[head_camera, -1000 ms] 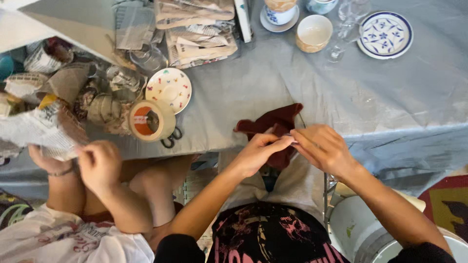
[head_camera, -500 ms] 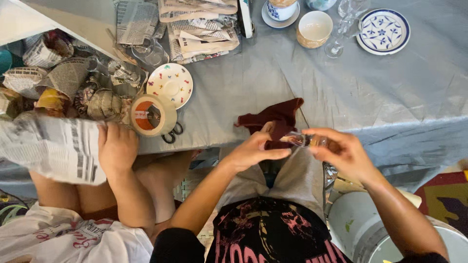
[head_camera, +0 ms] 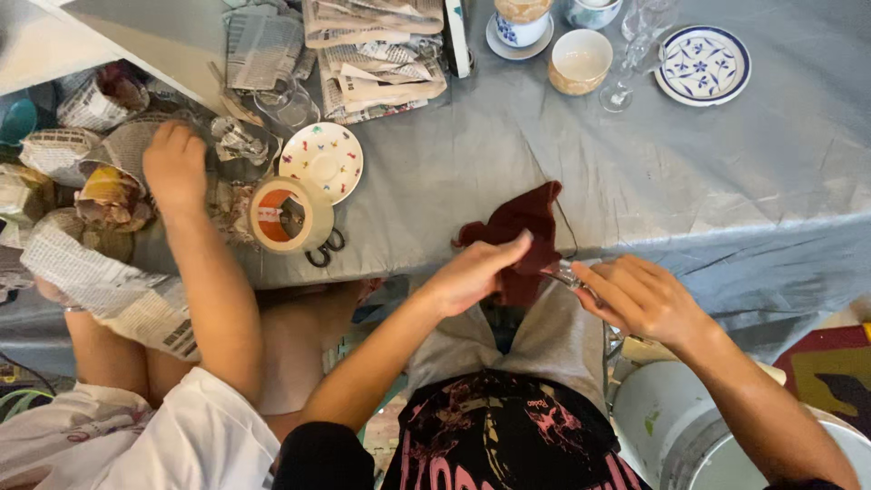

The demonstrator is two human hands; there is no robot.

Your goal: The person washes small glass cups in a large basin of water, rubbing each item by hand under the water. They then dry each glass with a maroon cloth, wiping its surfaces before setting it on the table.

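Head view, your left hand [head_camera: 474, 275]: grip closed on the dark red cloth [head_camera: 519, 238], fingers pinching its lower part at the table's near edge.
Head view, your right hand [head_camera: 642, 298]: grip closed around a small clear glass piece [head_camera: 568, 273]; only its tip shows past your fingers, touching the cloth.
Dark red cloth: its upper half lies on the grey-covered table [head_camera: 689, 181], the lower half hangs over the edge above your lap.
Other person's hand [head_camera: 174, 166]: at your left, palm down on crumpled newspaper bundles [head_camera: 109, 195].
Newspaper sheet [head_camera: 113, 292]: draped over that person's other arm.
Tape roll [head_camera: 283, 214]: standing just beside black scissor handles [head_camera: 325, 250], below a small dotted plate [head_camera: 321, 161].
Far side: beige cup [head_camera: 581, 61], stemmed glass [head_camera: 626, 54], blue-patterned plate [head_camera: 704, 64], folded newspapers [head_camera: 376, 50].
Lower right: white bucket [head_camera: 671, 426].
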